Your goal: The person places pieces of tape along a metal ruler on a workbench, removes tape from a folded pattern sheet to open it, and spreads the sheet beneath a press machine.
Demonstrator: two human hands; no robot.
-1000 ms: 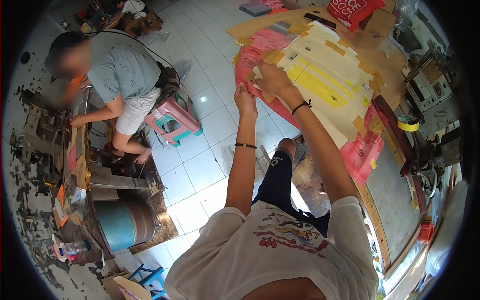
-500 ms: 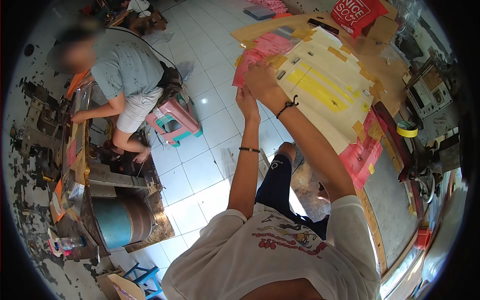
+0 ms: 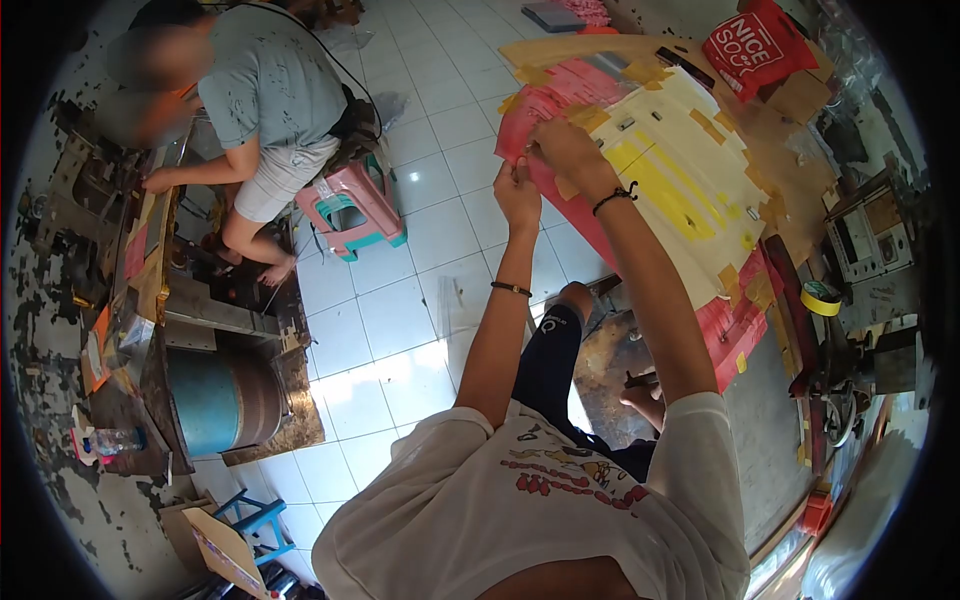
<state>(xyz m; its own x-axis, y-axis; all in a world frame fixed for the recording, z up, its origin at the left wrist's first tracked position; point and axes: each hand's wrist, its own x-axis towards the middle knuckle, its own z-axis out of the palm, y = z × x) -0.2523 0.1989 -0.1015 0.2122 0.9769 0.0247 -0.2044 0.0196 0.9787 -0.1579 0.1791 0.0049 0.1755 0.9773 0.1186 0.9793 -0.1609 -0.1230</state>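
Observation:
A pink-red sheet (image 3: 560,95) lies on the table under a cream panel (image 3: 650,210) with yellow stripes and pieces of tan tape round its edges. My left hand (image 3: 517,195) is closed on the sheet's near left edge, thumb on top. Just above and to the right, my right hand (image 3: 568,148) is bent over the same sheet, its fingertips pinched together near the panel's left corner. Whether anything small is between those fingertips cannot be made out.
At the left a person (image 3: 270,90) sits on a pink and green stool (image 3: 350,215) at a workbench. A red bag (image 3: 755,45), a phone (image 3: 685,66) and a yellow tape roll (image 3: 820,298) lie on the right. A blue stool (image 3: 262,522) stands lower left.
The view has shifted, so the table and panel appear further right. Both my hands remain at the sheet's left edge, with small shifts of my right fingers. The other person leans forward at the bench.

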